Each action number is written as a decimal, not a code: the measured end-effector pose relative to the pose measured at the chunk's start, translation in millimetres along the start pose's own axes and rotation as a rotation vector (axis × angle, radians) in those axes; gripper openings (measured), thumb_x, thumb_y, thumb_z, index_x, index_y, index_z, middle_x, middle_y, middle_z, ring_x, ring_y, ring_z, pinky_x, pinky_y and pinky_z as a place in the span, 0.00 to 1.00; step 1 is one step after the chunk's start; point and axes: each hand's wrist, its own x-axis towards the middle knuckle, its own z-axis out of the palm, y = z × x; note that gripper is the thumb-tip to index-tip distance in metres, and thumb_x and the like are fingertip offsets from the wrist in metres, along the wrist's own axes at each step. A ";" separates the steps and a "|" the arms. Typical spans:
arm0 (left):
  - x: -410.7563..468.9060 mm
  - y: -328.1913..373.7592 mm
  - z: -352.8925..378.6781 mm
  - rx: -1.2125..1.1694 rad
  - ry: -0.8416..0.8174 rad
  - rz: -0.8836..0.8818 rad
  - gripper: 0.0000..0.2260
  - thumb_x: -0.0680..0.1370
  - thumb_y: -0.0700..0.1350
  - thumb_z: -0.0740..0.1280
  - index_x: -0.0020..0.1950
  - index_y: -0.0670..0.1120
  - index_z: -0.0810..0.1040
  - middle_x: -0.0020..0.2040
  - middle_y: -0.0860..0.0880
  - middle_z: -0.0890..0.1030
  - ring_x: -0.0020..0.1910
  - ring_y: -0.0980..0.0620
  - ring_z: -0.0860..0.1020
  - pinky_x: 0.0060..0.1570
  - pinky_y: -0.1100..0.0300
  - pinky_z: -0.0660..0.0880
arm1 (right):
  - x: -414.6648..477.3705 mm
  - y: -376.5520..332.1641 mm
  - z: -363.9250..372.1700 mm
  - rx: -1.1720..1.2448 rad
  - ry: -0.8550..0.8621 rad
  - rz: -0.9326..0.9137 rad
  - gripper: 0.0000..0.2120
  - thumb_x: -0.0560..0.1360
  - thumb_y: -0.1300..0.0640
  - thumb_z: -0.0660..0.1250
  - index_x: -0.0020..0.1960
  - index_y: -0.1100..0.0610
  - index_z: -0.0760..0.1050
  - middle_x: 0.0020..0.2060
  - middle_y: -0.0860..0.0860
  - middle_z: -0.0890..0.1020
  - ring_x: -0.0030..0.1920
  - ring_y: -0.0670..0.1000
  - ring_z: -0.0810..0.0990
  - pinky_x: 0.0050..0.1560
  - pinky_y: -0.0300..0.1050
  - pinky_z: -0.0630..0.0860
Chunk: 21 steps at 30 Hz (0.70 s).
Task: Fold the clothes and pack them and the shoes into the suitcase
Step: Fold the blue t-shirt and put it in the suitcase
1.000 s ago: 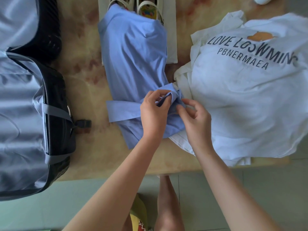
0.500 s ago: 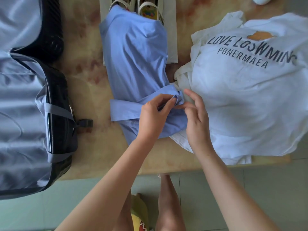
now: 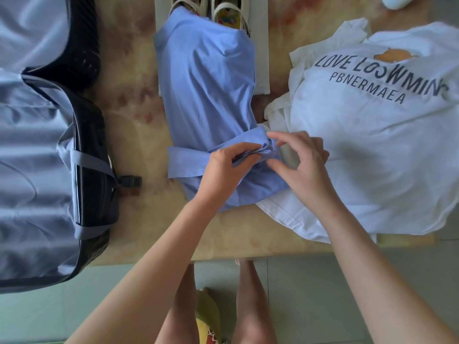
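A blue shirt lies lengthwise in the middle of the table, one sleeve folded across its lower part. My left hand pinches the bunched sleeve cuff. Just to the right, my right hand hovers at the cuff's end, thumb and fingers curved and apart, holding nothing. A white printed T-shirt lies spread on the right, its edge under the blue shirt. A pair of shoes peeks out past the blue shirt's far end. An open suitcase with grey lining sits at the left.
The shoes stand on a white sheet. A suitcase strap buckle lies on the marble table. A white object sits at the far right edge. My legs and the green floor show below the table's near edge.
My right hand has drawn back from the cuff and spread its fingers. My left hand still pinches the sleeve, now bunched tighter.
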 end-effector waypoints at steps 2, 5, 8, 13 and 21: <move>-1.8 0.4 -0.6 0.004 -0.009 0.021 0.08 0.76 0.42 0.70 0.52 0.53 0.82 0.40 0.68 0.79 0.44 0.71 0.77 0.47 0.74 0.70 | 10.8 2.7 0.3 -0.071 -0.047 -0.066 0.14 0.70 0.55 0.73 0.55 0.46 0.80 0.54 0.38 0.75 0.57 0.47 0.67 0.57 0.33 0.55; -4.0 -1.3 -1.8 -0.003 0.023 0.058 0.07 0.77 0.42 0.68 0.52 0.51 0.81 0.42 0.65 0.80 0.45 0.68 0.78 0.48 0.73 0.70 | 24.8 -2.1 1.9 -0.076 -0.037 -0.143 0.06 0.68 0.50 0.73 0.43 0.50 0.82 0.52 0.37 0.78 0.59 0.45 0.71 0.61 0.42 0.58; -8.5 -8.1 -6.4 0.044 0.100 0.034 0.11 0.74 0.45 0.72 0.54 0.47 0.75 0.45 0.63 0.78 0.47 0.62 0.77 0.54 0.64 0.72 | 34.5 -6.0 0.0 0.011 -0.030 -0.109 0.05 0.68 0.49 0.73 0.40 0.48 0.78 0.46 0.43 0.82 0.57 0.41 0.75 0.67 0.44 0.58; -17.8 -37.2 -8.4 0.361 0.202 0.016 0.29 0.67 0.51 0.77 0.63 0.47 0.70 0.49 0.56 0.77 0.51 0.56 0.76 0.71 0.46 0.56 | 36.1 -14.8 -0.4 0.082 -0.050 -0.069 0.06 0.72 0.52 0.71 0.44 0.55 0.79 0.42 0.43 0.82 0.53 0.35 0.74 0.72 0.48 0.56; -19.8 -63.7 -23.7 0.446 0.394 0.075 0.14 0.72 0.42 0.68 0.58 0.46 0.76 0.49 0.52 0.80 0.51 0.51 0.74 0.67 0.48 0.64 | 32.0 -22.2 -0.9 0.079 0.046 -0.121 0.03 0.70 0.46 0.66 0.43 0.44 0.74 0.41 0.36 0.78 0.53 0.55 0.77 0.59 0.58 0.70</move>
